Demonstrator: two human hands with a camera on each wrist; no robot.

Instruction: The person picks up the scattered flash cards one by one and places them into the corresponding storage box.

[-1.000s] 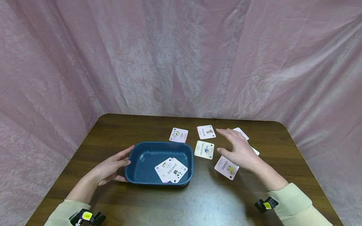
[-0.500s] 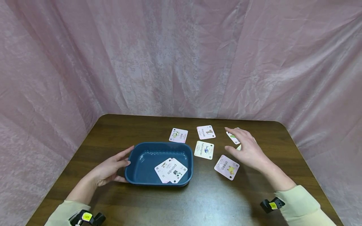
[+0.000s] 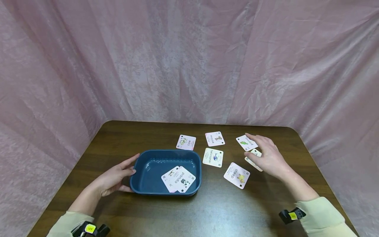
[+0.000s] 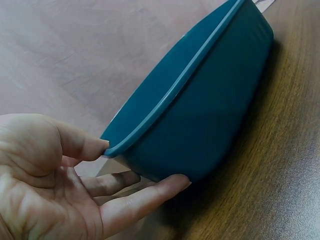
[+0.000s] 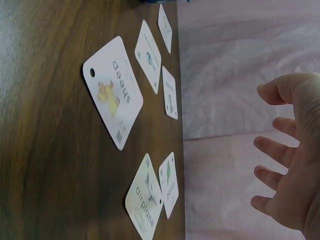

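My left hand (image 3: 116,177) holds the left end of a blue plastic tub (image 4: 200,115), one fingertip at its rim and others against its lower side. Inside the tub, a panda card (image 3: 185,179) overlaps another white picture card (image 3: 168,179). Over the table's right side my right hand (image 3: 267,156) hovers, fingers apart and holding nothing. It is nearest to a card with a green picture (image 5: 168,182) and an airplane card (image 5: 145,200); in the head view it partly covers both. A sheep card (image 3: 237,175) lies just to their left.
Between the tub and the right hand lie a cow card (image 3: 186,142), a mouse card (image 3: 215,139) and a helicopter card (image 3: 213,157). The brown wooden table (image 3: 165,217) ends at a pink curtain (image 3: 183,65) behind it.
My right hand has moved to the right, uncovering the sheep card and more of the green-picture and airplane cards. My left hand and the tub stay in place.
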